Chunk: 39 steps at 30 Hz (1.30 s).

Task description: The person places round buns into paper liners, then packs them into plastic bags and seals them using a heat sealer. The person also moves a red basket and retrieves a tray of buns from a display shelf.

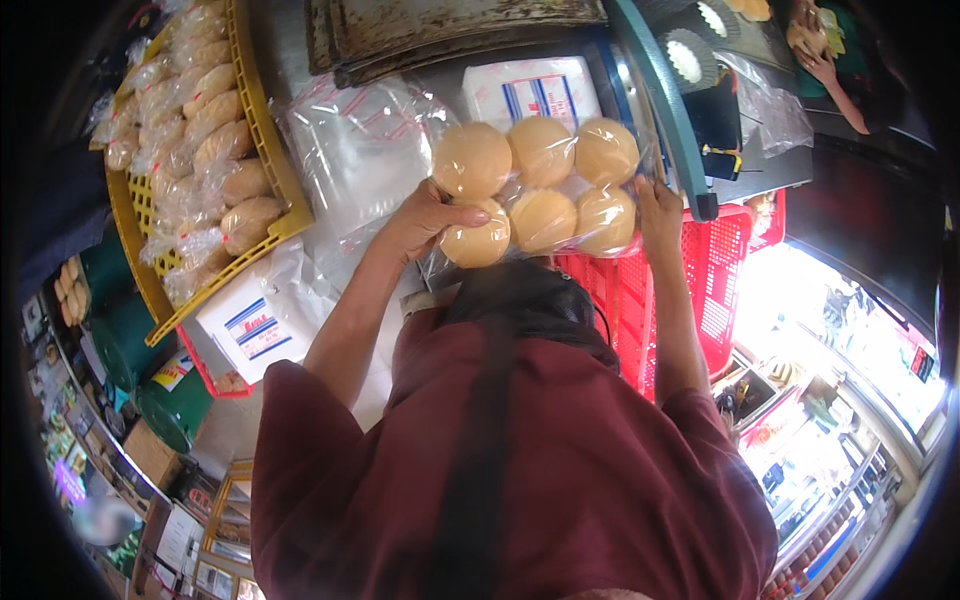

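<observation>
Several round, pale golden buns (pixel 543 221) lie in two rows of three inside a clear plastic bag (pixel 517 193). My left hand (pixel 424 221) grips the bag's left end, its thumb over the nearest bun on that side. At the other end, my right hand (pixel 660 210) pinches the plastic edge between thumb and fingers. Held between both hands, the bag is in front of my body at the table's edge. Just right of the right hand is a long teal arm (pixel 664 97), apparently part of a bag sealer.
A yellow crate (pixel 274 161) of bagged bread rolls stands left. Flat clear bags (pixel 352 150), a white bag pack (pixel 487 82) and dark baking trays (pixel 450 26) lie beyond. Red crates (pixel 716 277) are at right. Another person's hands (pixel 810 49) show at upper right.
</observation>
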Motion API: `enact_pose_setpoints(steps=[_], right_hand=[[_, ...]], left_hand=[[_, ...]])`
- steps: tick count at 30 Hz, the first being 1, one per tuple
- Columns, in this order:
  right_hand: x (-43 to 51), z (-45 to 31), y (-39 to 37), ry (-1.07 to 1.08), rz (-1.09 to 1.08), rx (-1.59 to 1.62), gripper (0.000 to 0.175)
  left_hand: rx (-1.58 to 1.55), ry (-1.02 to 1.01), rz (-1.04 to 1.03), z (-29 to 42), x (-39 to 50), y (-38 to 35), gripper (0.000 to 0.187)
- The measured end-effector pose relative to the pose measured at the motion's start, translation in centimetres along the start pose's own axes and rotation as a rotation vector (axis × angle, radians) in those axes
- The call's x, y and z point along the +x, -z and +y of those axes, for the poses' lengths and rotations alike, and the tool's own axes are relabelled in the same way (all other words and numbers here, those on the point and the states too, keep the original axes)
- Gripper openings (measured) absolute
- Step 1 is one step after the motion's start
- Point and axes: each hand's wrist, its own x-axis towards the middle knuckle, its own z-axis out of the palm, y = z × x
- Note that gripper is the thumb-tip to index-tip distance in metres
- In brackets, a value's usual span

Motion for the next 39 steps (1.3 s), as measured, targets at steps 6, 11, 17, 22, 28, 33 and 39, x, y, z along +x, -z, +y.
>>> enact_pose_setpoints(steps=[6,11,17,22,28,33,39], right_hand=[[-1.1,4.5,3.8,0.135,0.215,0.004,0.020],[3.8,5.1,6.5,0.534,0.143,-0.117,0.023],[13.5,4.9,4.6,0.474,-0.152,0.122,0.022],[15.2,5.3,3.7,0.252,-0.164,0.109,0.027],[14.8,3.1,3.3,0.370,-0.162,-0.006,0.025],[14.9,0.9,2.5,0.213,-0.202,0.147,0.025],[14.1,0.1,2.7,0.242,-0.185,0.057,0.029]], left_hand=[[0.155,-0.053,0.068,-2.8,1.6,-3.8,0.064],[-0.050,-0.079,0.111,-3.0,3.1,-6.1,0.063],[-0.018,-0.237,0.306,0.5,6.2,-5.0,0.075],[0.380,-0.374,0.515,-0.1,5.0,-4.2,0.102],[0.625,-0.292,0.717,-0.9,4.6,-5.8,0.117],[1.105,-0.569,0.913,-1.5,5.9,-8.0,0.122],[1.386,-0.692,0.842,-1.2,6.1,-9.8,0.116]])
